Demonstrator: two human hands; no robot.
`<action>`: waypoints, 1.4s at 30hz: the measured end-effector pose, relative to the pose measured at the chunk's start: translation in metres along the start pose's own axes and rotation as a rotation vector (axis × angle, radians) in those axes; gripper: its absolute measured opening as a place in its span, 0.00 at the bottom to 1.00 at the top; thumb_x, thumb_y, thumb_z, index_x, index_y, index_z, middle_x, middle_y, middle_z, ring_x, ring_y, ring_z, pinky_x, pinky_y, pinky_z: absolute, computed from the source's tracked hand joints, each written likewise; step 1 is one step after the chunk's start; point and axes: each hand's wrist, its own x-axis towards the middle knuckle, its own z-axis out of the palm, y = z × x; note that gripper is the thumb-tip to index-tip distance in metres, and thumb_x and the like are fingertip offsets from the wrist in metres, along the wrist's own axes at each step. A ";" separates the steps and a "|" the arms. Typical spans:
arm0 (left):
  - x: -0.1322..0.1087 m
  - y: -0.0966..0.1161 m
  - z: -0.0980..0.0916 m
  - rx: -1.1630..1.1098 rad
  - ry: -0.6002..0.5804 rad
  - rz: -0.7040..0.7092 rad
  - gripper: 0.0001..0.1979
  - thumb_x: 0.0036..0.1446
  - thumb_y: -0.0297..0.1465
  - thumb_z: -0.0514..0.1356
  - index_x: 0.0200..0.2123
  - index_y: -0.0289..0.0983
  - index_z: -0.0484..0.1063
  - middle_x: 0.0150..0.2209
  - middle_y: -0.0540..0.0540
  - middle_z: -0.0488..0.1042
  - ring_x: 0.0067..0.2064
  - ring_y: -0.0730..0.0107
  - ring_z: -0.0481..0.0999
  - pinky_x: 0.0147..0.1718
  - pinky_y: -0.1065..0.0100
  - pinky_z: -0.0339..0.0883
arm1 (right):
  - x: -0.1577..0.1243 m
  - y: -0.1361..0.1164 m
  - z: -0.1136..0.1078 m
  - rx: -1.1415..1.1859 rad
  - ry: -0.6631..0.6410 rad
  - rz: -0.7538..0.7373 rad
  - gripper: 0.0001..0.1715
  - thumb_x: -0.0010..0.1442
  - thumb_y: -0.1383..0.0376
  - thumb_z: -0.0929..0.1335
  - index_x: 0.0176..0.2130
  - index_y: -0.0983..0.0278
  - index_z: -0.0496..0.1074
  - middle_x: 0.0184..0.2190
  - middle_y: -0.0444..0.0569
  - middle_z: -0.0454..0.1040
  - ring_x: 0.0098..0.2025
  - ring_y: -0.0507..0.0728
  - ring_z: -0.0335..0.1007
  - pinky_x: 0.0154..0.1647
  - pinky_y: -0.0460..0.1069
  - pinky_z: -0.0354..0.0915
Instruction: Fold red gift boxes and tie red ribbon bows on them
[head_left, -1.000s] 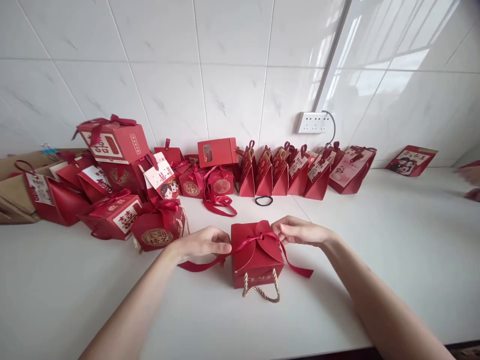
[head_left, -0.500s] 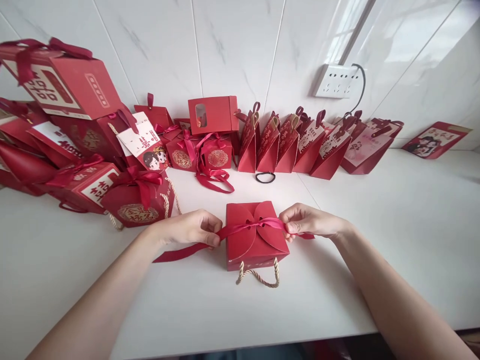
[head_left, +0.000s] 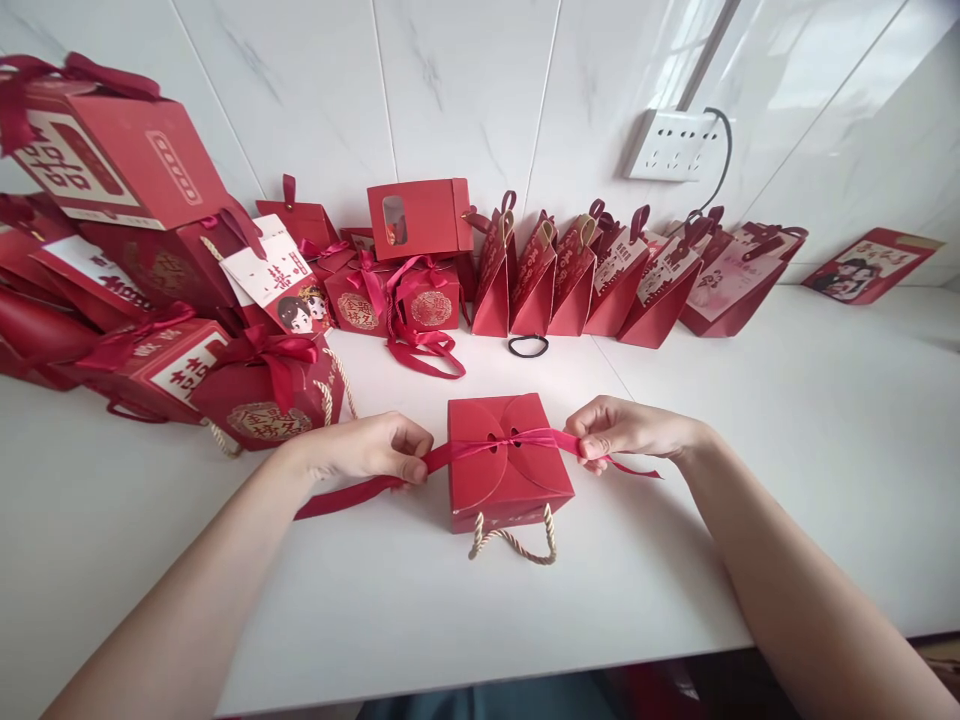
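Note:
A red gift box (head_left: 510, 485) with interlocking petal flaps stands upright on the white table, its gold rope handle (head_left: 517, 548) hanging at the front. Across its top runs a red ribbon (head_left: 536, 437), crossed in a narrow knot near the two holes. My left hand (head_left: 379, 450) pinches one ribbon end left of the box, and a long tail trails beneath the wrist. On the opposite side my right hand (head_left: 619, 432) grips the other end between thumb and fingers, with a short tail sticking out to the right. The ribbon is stretched taut between both hands.
Several ribboned red boxes (head_left: 262, 400) are piled at the left. Pointed red bags (head_left: 630, 295) stand in a row along the tiled wall. A black hair tie (head_left: 528, 346) lies behind the gift box. A power strip (head_left: 673, 145) hangs on the wall; a printed red packet (head_left: 874, 265) leans far right.
Both hands have drawn slightly farther apart. The ribbon over the box has tightened from a wide loose band into a narrow knot, and the view has shifted a little.

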 end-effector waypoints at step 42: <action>-0.004 0.015 0.010 -0.240 0.004 0.198 0.19 0.52 0.42 0.65 0.23 0.36 0.62 0.20 0.51 0.72 0.25 0.75 0.70 0.28 0.72 0.62 | 0.008 -0.003 0.017 0.043 0.077 -0.316 0.24 0.54 0.50 0.72 0.24 0.68 0.73 0.18 0.41 0.64 0.22 0.47 0.57 0.24 0.46 0.55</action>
